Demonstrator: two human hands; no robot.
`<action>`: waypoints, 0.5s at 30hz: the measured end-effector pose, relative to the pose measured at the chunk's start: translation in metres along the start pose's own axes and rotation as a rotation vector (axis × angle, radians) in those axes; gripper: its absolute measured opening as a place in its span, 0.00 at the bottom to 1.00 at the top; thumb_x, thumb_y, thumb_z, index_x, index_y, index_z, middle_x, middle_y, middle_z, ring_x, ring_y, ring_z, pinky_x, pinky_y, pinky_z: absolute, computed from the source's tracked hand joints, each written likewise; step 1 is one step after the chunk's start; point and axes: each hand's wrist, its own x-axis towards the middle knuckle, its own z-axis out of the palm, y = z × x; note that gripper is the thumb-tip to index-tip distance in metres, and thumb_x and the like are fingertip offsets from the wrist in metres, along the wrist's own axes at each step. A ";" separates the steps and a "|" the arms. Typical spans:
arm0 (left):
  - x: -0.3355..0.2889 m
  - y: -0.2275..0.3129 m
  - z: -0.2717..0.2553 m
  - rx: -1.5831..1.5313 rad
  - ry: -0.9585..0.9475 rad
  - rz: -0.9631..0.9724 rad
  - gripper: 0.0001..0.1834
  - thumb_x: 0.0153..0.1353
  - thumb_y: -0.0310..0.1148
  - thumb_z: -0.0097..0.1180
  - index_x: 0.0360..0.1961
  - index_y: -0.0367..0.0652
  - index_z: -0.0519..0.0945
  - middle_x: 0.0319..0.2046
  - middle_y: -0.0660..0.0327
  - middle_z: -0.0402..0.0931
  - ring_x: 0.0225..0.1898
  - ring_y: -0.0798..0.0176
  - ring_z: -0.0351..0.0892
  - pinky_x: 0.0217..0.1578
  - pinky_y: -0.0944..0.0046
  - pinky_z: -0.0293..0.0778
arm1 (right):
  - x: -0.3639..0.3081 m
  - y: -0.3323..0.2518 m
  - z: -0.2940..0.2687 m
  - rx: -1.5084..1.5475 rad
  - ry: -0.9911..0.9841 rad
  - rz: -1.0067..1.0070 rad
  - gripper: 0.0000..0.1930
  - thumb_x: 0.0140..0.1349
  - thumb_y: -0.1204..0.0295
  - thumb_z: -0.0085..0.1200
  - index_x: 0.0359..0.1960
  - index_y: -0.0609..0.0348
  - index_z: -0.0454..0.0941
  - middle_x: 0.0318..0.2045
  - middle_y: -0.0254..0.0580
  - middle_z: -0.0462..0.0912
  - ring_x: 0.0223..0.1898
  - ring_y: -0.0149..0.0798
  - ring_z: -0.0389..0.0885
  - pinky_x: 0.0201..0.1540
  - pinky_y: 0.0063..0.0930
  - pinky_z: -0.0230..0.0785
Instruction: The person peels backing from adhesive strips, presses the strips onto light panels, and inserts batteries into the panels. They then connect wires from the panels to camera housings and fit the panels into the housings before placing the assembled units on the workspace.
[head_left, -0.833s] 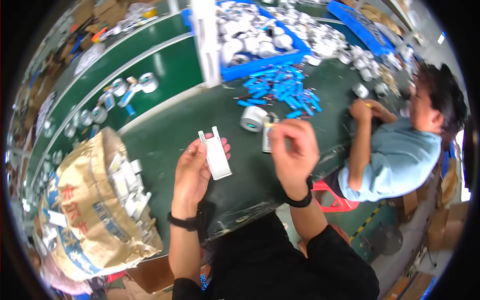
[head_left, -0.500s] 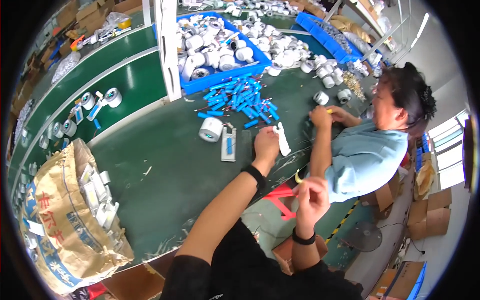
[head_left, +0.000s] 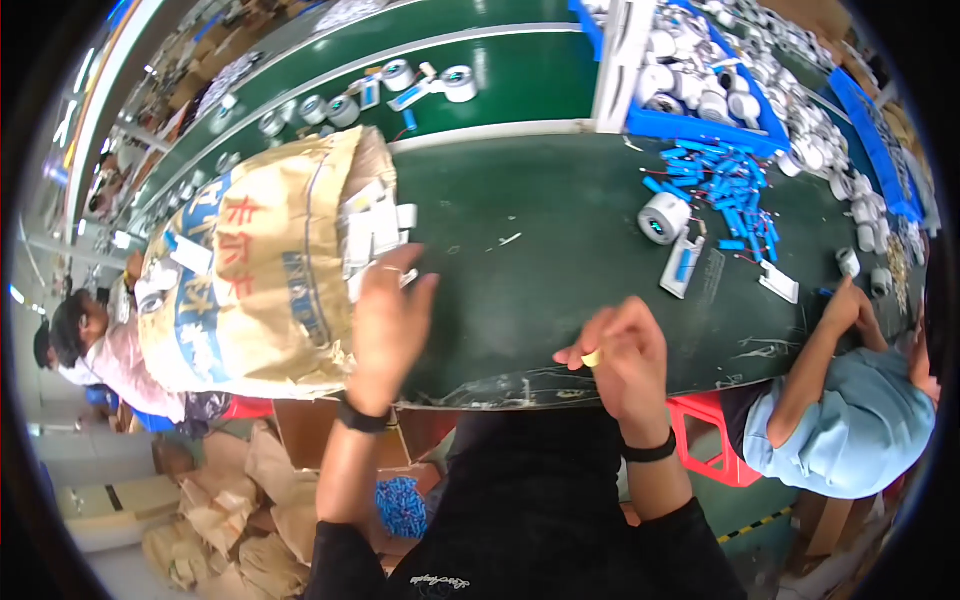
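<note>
Left hand: we see our left hand (head_left: 390,325) at the open mouth of the sack (head_left: 265,290), fingers bent toward the white cases (head_left: 376,222).
Left grip: we cannot tell whether the fingers have closed on a case or only touch one; the hand hides its own fingertips.
Right hand: we have our right hand (head_left: 634,368) over the near edge of the bench (head_left: 500,290), well apart from the left.
Right grip: fingers curled in, pinching a small yellow piece (head_left: 592,358) that shows below the fingertips.
White cases: we find them heaped in the sack's mouth, which faces right, toward the bare middle of the bench.
Sack: tan, with red and blue printing, lying on its side at our left.
Loose case: one white case (head_left: 778,284) lies flat on the bench at the right, near the co-worker's hands (head_left: 848,302).
Filled case: another case (head_left: 674,278) holds a blue cell, just beside a round white lamp head (head_left: 664,218).
Blue cells: we see a loose pile of cells (head_left: 728,195) behind these, in front of a blue bin (head_left: 705,128) full of white lamp parts.
Co-worker: a person in a light blue top (head_left: 835,435) sits at our right, a red stool (head_left: 712,440) under them.
</note>
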 end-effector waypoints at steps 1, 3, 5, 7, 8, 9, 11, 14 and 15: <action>-0.003 -0.024 -0.018 0.161 0.002 -0.028 0.24 0.57 0.30 0.70 0.54 0.37 0.81 0.54 0.47 0.79 0.56 0.40 0.77 0.57 0.49 0.74 | 0.013 0.006 0.015 0.010 -0.018 0.017 0.03 0.66 0.79 0.48 0.40 0.60 0.69 0.35 0.46 0.79 0.34 0.42 0.84 0.47 0.49 0.84; -0.006 -0.062 -0.037 0.322 -0.012 -0.087 0.32 0.51 0.33 0.74 0.59 0.41 0.79 0.58 0.46 0.77 0.60 0.39 0.72 0.62 0.48 0.69 | 0.032 0.016 0.044 0.004 -0.071 0.198 0.05 0.61 0.83 0.44 0.36 0.61 0.70 0.28 0.41 0.75 0.26 0.32 0.75 0.35 0.36 0.80; 0.001 -0.071 -0.038 0.360 -0.088 -0.057 0.33 0.50 0.33 0.75 0.59 0.41 0.80 0.58 0.47 0.77 0.60 0.40 0.72 0.62 0.49 0.70 | 0.039 0.030 0.051 -0.027 -0.090 0.239 0.06 0.58 0.83 0.41 0.34 0.61 0.70 0.27 0.40 0.73 0.24 0.30 0.70 0.31 0.32 0.75; 0.005 -0.077 -0.034 0.320 -0.209 -0.023 0.31 0.48 0.32 0.75 0.56 0.41 0.82 0.56 0.50 0.79 0.60 0.44 0.73 0.61 0.52 0.71 | 0.039 0.037 0.057 -0.100 -0.069 0.245 0.07 0.55 0.82 0.37 0.27 0.61 0.70 0.23 0.34 0.67 0.20 0.25 0.56 0.21 0.22 0.55; 0.008 -0.079 -0.034 0.315 -0.208 -0.024 0.31 0.48 0.32 0.75 0.56 0.41 0.82 0.56 0.50 0.79 0.60 0.44 0.73 0.61 0.52 0.71 | 0.038 0.038 0.050 -0.104 -0.069 0.246 0.07 0.55 0.82 0.37 0.27 0.61 0.70 0.23 0.34 0.67 0.20 0.25 0.56 0.21 0.22 0.55; 0.012 -0.080 -0.036 0.329 -0.220 -0.043 0.29 0.48 0.33 0.75 0.55 0.41 0.83 0.54 0.51 0.81 0.58 0.45 0.75 0.60 0.53 0.73 | 0.036 0.039 0.035 -0.131 -0.060 0.262 0.07 0.56 0.81 0.37 0.26 0.61 0.69 0.21 0.33 0.65 0.19 0.24 0.54 0.20 0.21 0.51; 0.017 -0.077 -0.039 0.335 -0.238 -0.056 0.28 0.49 0.33 0.75 0.53 0.41 0.84 0.52 0.52 0.82 0.56 0.45 0.77 0.58 0.54 0.74 | 0.033 0.031 0.023 -0.169 0.027 0.276 0.06 0.55 0.78 0.38 0.22 0.61 0.67 0.19 0.30 0.61 0.17 0.22 0.49 0.18 0.20 0.41; 0.026 -0.059 -0.045 0.198 -0.143 -0.009 0.26 0.52 0.36 0.75 0.52 0.39 0.84 0.49 0.51 0.84 0.51 0.45 0.82 0.54 0.57 0.77 | 0.032 0.013 0.020 -0.346 0.128 0.304 0.08 0.64 0.79 0.44 0.29 0.64 0.76 0.18 0.23 0.63 0.17 0.19 0.55 0.19 0.18 0.45; 0.030 -0.037 -0.046 0.090 -0.056 -0.105 0.25 0.55 0.39 0.74 0.52 0.38 0.84 0.48 0.50 0.85 0.49 0.48 0.84 0.51 0.57 0.78 | 0.030 0.015 0.021 -0.354 0.142 0.301 0.08 0.64 0.79 0.44 0.29 0.64 0.76 0.18 0.23 0.63 0.17 0.19 0.55 0.19 0.18 0.45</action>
